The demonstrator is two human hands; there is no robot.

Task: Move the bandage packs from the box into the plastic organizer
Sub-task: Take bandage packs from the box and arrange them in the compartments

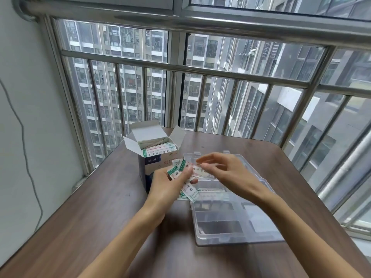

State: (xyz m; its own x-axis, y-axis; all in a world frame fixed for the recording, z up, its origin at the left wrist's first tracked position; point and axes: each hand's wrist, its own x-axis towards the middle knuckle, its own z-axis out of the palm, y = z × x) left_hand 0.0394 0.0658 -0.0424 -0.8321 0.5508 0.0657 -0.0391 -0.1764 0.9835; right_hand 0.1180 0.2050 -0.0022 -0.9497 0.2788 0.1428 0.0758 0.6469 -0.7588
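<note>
I see both hands meeting over the far left corner of the plastic organizer (pixel 236 223), which lies open on the brown surface (pixel 96 207). My left hand (pixel 168 187) is curled round a loose bunch of bandage packs (pixel 187 188), white strips with green ends that fan out above and below the fingers; how many it holds I cannot count, since they overlap and the hand covers their middles. My right hand (pixel 224 169) reaches in from the right, and its thumb and fingertips pinch one strip of that bunch at its right end. The exact contact is blurred, so I cannot tell whether it holds one pack or two.

The box (pixel 152 157) stands just beyond and left of the hands, touching or nearly touching the organizer's far left corner. Its flaps are open and more packs lie packed across its top; its lower front is hidden behind my left hand. The printing on the packs and box is too small for me to read.

The organizer is clear, so its dividers are faint. A few packs seem to lie in a far compartment under my right wrist, partly hidden. The near compartments show only the dark surface through them.
</note>
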